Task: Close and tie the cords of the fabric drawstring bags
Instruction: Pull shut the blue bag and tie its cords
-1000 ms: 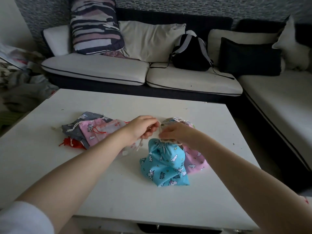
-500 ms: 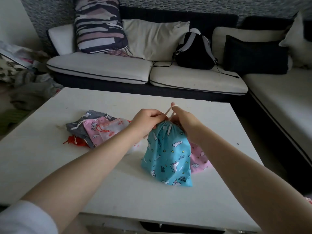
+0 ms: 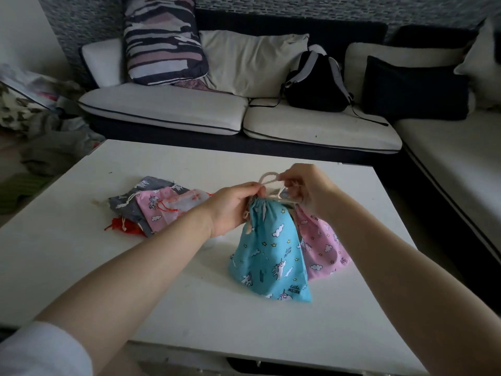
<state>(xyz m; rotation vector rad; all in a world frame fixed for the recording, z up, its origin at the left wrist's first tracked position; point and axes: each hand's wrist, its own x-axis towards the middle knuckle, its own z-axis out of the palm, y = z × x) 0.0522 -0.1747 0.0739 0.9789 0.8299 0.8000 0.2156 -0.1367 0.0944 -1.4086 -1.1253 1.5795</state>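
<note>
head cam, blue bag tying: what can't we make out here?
- Knot state on the blue bag: head view, the cord loop shows, but both hands' fingers cover where the cord crosses.
- Pink bag mouth: hidden behind the blue bag and right hand.
- Red bag: mostly buried under the pile of bags.
- Left hand fingertips: curled out of sight.

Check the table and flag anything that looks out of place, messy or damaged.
Nothing looks damaged or spilled. The left hand and right hand hold the cord above the gathered neck of the blue bag. The pile of bags on the white table is just loosely overlapped, and its cords look untied.
</note>
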